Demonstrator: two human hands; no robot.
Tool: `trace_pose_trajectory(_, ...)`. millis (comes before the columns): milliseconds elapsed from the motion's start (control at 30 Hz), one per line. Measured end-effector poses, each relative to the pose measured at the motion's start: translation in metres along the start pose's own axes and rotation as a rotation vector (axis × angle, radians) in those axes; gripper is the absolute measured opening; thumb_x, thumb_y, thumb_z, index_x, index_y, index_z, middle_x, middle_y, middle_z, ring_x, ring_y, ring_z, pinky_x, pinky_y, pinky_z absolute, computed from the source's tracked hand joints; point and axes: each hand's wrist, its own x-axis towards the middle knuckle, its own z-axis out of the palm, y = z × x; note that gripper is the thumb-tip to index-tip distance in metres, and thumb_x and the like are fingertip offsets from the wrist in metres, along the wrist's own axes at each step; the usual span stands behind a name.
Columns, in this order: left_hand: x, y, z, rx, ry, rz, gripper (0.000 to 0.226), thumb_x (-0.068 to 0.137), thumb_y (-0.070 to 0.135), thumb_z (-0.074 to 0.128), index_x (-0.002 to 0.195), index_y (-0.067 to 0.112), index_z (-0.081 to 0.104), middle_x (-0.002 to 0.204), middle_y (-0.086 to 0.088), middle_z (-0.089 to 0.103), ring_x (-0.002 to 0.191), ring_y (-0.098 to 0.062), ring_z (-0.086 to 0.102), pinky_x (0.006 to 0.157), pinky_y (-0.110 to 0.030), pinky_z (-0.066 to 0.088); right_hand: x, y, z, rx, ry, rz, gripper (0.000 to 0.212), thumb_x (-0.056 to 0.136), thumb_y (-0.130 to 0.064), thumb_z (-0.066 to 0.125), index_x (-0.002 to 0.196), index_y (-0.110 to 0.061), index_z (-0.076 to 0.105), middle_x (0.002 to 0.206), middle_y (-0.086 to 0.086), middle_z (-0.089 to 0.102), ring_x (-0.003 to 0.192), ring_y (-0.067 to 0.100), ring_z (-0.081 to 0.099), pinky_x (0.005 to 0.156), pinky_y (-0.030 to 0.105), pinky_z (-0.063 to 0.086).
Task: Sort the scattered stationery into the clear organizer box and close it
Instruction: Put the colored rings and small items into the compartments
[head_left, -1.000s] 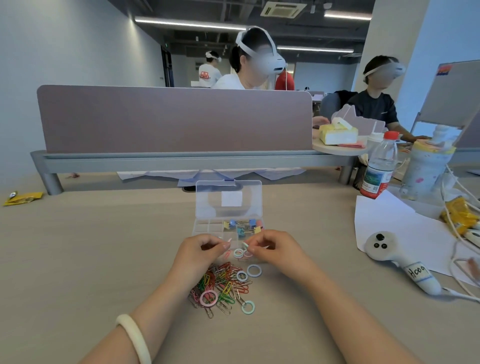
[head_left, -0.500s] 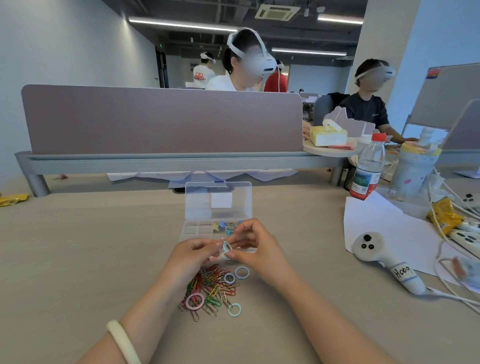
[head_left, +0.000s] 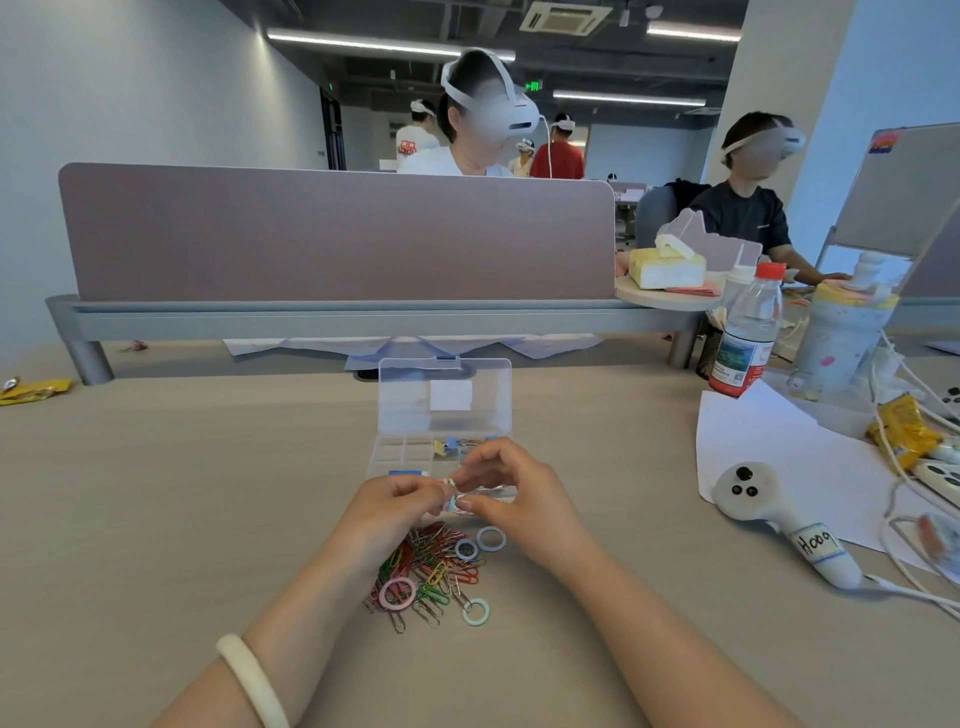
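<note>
Only the head view here, looking down at a tan desk (head_left: 156, 519). The clear organizer box (head_left: 441, 452) sits in the middle of it with its lid standing up at the back, and everything else is easiest to place off that box.

Right in front of the box, over its near edge, both hands meet. The left hand (head_left: 387, 512) is pinched narrow, fingertips together on a small bunch of pale rings (head_left: 451, 501) (pink and bluish ones, I think, it's blurry there). The right hand (head_left: 511, 491) is curled too, thumb and forefinger closing on the same little bunch from the other side. So both are gripping the rings, neither spread wide. A pale bangle (head_left: 249, 675) sits on the left wrist.

Inside the box, the back-right compartments hold some small blue and yellow binder clips (head_left: 452, 444); the back-left ones look bare.

Nearer the camera than the box, under the hands, lies a messy heap of coloured paper clips (head_left: 426, 571). Loose rings lie on and around it: a pink ring (head_left: 397, 593) on the heap's left side, a mint ring (head_left: 476, 611) at its near right edge, and two bluish rings (head_left: 491, 539) on its far right, just beside each other.

Well to the right of the box there's a white controller (head_left: 763, 512) on a sheet of paper (head_left: 810, 452), and a water bottle (head_left: 748, 332) farther back.
</note>
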Motion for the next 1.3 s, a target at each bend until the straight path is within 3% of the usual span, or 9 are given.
trace_pose_trajectory(133, 0.002, -0.003, -0.005, -0.015, 0.078, -0.03, 0.022, 0.08, 0.02, 0.064, 0.066, 0.002, 0.066, 0.039, 0.013, 0.051, 0.053, -0.004, 0.047, 0.057, -0.023, 0.035, 0.004, 0.009, -0.019, -0.27, -0.083, 0.06, 0.02, 0.071, -0.013, 0.075, 0.089, -0.017, 0.067, 0.087, -0.002, 0.064, 0.074, 0.006, 0.057, 0.074, 0.02, 0.047)
trace_pose_trajectory(267, 0.0, -0.006, -0.008, 0.018, 0.094, -0.034, 0.024, 0.079, 0.022, 0.065, 0.075, -0.002, 0.067, 0.064, 0.005, 0.061, 0.07, -0.008, 0.053, 0.069, -0.026, 0.04, 0.002, 0.014, -0.031, -0.597, -0.306, 0.167, 0.037, 0.066, -0.041, 0.077, 0.096, -0.023, 0.067, 0.092, -0.009, 0.053, 0.083, 0.009, 0.05, 0.081, 0.028, 0.043)
trace_pose_trajectory(367, -0.002, -0.005, -0.007, 0.042, 0.08, -0.035, 0.023, 0.079, 0.024, 0.065, 0.071, 0.003, 0.067, 0.07, 0.003, 0.064, 0.076, -0.008, 0.055, 0.069, -0.024, 0.04, 0.002, 0.012, -0.027, -0.655, -0.351, 0.174, 0.035, 0.067, -0.045, 0.074, 0.096, -0.026, 0.067, 0.096, -0.008, 0.054, 0.091, 0.01, 0.049, 0.089, 0.034, 0.042)
trace_pose_trajectory(533, -0.003, -0.007, -0.007, 0.063, 0.059, -0.028, 0.017, 0.08, 0.022, 0.064, 0.066, 0.012, 0.068, 0.081, 0.0, 0.068, 0.082, -0.009, 0.059, 0.069, -0.022, 0.04, 0.001, 0.015, -0.023, -0.631, -0.345, 0.224, 0.029, 0.072, -0.044, 0.07, 0.094, -0.027, 0.063, 0.101, -0.007, 0.06, 0.091, 0.009, 0.052, 0.091, 0.032, 0.037)
trace_pose_trajectory(733, -0.002, -0.013, -0.003, 0.185, 0.045, 0.063, 0.012, 0.078, 0.016, 0.067, 0.066, 0.013, 0.069, 0.07, 0.0, 0.065, 0.068, -0.01, 0.059, 0.063, -0.021, 0.04, 0.0, 0.014, -0.019, -0.575, -0.303, 0.245, 0.027, 0.069, -0.04, 0.073, 0.088, -0.027, 0.06, 0.087, -0.012, 0.061, 0.08, 0.007, 0.053, 0.085, 0.031, 0.039)
trace_pose_trajectory(833, -0.001, -0.015, -0.002, 0.232, 0.046, 0.099, 0.018, 0.076, 0.013, 0.068, 0.06, 0.02, 0.067, 0.065, 0.005, 0.066, 0.066, -0.008, 0.06, 0.061, -0.017, 0.042, 0.0, 0.016, -0.019, -0.487, -0.256, 0.245, 0.02, 0.067, -0.029, 0.076, 0.079, -0.025, 0.061, 0.074, -0.013, 0.058, 0.07, 0.007, 0.053, 0.074, 0.03, 0.044)
trace_pose_trajectory(933, -0.001, -0.018, -0.002, 0.253, 0.03, 0.109, 0.022, 0.074, 0.012, 0.071, 0.055, 0.023, 0.067, 0.057, 0.01, 0.066, 0.062, -0.007, 0.059, 0.063, -0.021, 0.044, 0.001, 0.017, -0.024, -0.372, -0.214, 0.26, 0.013, 0.068, -0.014, 0.074, 0.069, -0.022, 0.064, 0.072, -0.006, 0.065, 0.071, 0.013, 0.059, 0.074, 0.035, 0.051)
trace_pose_trajectory(1133, 0.0, -0.019, 0.004, 0.28, -0.038, 0.17, 0.006, 0.076, 0.016, 0.07, 0.07, 0.017, 0.07, 0.073, 0.0, 0.069, 0.065, -0.007, 0.059, 0.057, -0.009, 0.045, 0.001, 0.013, -0.024, -0.163, -0.087, 0.295, 0.019, 0.071, -0.01, 0.074, 0.059, -0.018, 0.06, 0.057, -0.004, 0.061, 0.046, 0.002, 0.053, 0.052, 0.017, 0.048)
trace_pose_trajectory(1300, 0.0, -0.019, 0.005, 0.22, -0.041, 0.179, 0.007, 0.076, 0.016, 0.07, 0.069, 0.016, 0.07, 0.072, -0.001, 0.068, 0.067, -0.01, 0.059, 0.063, -0.018, 0.047, -0.001, 0.012, -0.02, -0.009, -0.134, 0.331, 0.017, 0.071, -0.014, 0.077, 0.068, -0.01, 0.061, 0.057, -0.002, 0.064, 0.045, 0.004, 0.057, 0.053, 0.015, 0.05)
